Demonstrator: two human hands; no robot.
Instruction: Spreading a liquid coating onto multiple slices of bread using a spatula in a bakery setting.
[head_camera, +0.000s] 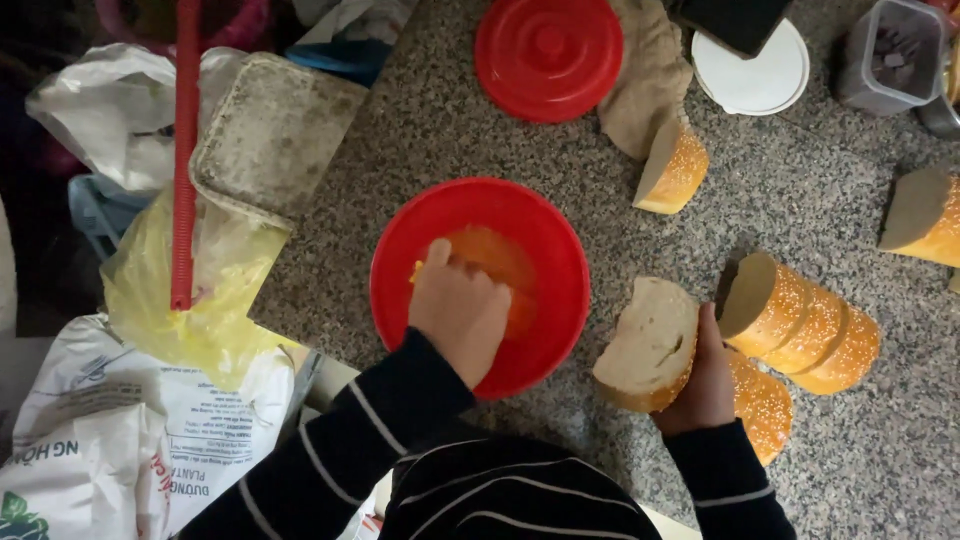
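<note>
A dark, near-black long-sleeved garment is worn, crossed by thin pale stripes set well apart. The sleeves are seen to end at both wrists, leaving the left hand (458, 312) and right hand (705, 385) bare. The same striped fabric is shown at six o'clock, over the chest.

A speckled grey stone counter (800, 190) fills most of the view. Its edge slants down at the left. Past the edge it is dark. The light is dim and warm.
</note>
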